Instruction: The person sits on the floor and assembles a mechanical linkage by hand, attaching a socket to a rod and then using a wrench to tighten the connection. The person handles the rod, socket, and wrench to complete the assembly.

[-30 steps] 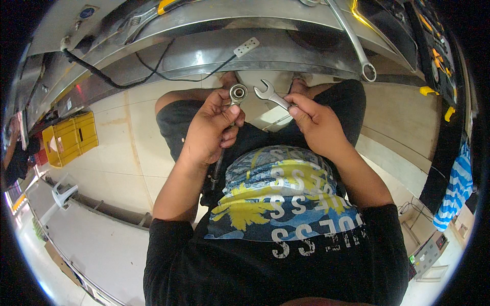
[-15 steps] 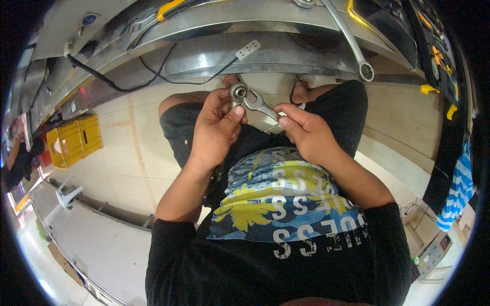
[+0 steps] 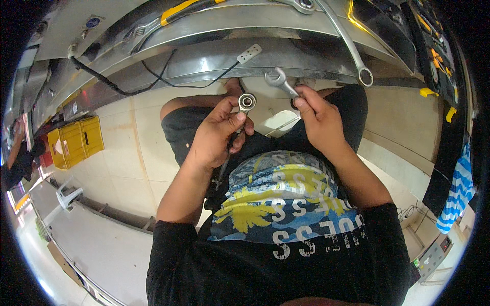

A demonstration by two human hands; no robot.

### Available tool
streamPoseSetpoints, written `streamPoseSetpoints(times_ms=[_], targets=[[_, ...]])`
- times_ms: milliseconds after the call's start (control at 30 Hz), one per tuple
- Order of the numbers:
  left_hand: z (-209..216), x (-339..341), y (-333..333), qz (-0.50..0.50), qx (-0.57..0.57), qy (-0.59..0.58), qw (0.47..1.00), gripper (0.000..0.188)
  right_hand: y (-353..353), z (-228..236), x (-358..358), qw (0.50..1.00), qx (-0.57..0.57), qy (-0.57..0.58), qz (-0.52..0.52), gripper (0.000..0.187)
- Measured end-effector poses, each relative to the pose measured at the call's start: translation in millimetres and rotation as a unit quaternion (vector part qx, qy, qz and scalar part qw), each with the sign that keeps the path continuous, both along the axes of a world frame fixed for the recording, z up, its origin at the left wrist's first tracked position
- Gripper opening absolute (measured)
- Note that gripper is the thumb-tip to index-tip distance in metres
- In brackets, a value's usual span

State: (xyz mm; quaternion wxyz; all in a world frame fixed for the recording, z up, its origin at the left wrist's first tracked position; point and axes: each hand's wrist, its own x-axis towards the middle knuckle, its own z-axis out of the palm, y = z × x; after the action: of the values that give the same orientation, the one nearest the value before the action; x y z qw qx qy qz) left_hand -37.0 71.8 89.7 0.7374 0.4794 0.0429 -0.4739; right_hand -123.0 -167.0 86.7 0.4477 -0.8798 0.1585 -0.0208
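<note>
My left hand [image 3: 219,127] is closed round a rod end [image 3: 247,102], its round metal eye facing up between thumb and forefinger. A dark shaft runs below the eye past the palm; its lower part is partly hidden by the hand and dark clothing. In my right hand [image 3: 321,115] is an open-end wrench [image 3: 279,80], pinched between thumb and fingers, its jaw pointing up and left. The jaw stands apart from the rod end, with a gap between them. Both hands are above my lap.
On the metal bench ahead lie a yellow-handled adjustable wrench [image 3: 168,15] and a large combination wrench [image 3: 343,33] jutting over the edge. A white power strip [image 3: 249,53] hangs below by its cable. A tool case [image 3: 440,58] stands right, a yellow crate [image 3: 76,142] left.
The wrench has come off the rod end, and my right hand has moved it up and to the right. My left hand has turned slightly, showing more of the shaft.
</note>
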Motion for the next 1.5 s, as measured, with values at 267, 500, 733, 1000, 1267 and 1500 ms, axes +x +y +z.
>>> streamPoseSetpoints(times_ms=[267,500,733,1000,1267,1500], targets=[[11.6,11.9,7.1,0.037,0.003,-0.019,0.999,0.037,-5.0,8.3,-11.6,0.994,-0.077,-0.065,0.048,0.020],[27.1,17.0,6.1,0.120,0.013,-0.103,0.987,0.032,-4.5,13.2,-2.0,0.994,-0.053,-0.077,0.055,0.022],[33.9,21.6,9.9,0.269,-0.087,-0.103,0.954,0.026,-8.7,30.7,-6.5,0.986,-0.095,-0.111,0.077,0.028],[38.3,29.3,6.8,0.308,-0.071,-0.119,0.941,0.020,-26.0,92.0,1.6,0.942,-0.201,-0.234,0.131,0.030],[47.0,24.6,1.9,0.280,-0.035,-0.148,0.948,0.023,-41.5,140.6,77.4,0.890,-0.410,-0.125,0.154,0.025],[45.9,28.7,10.6,0.269,-0.038,-0.111,0.956,0.023,-51.8,140.8,117.1,0.868,-0.408,-0.163,0.232,0.031]])
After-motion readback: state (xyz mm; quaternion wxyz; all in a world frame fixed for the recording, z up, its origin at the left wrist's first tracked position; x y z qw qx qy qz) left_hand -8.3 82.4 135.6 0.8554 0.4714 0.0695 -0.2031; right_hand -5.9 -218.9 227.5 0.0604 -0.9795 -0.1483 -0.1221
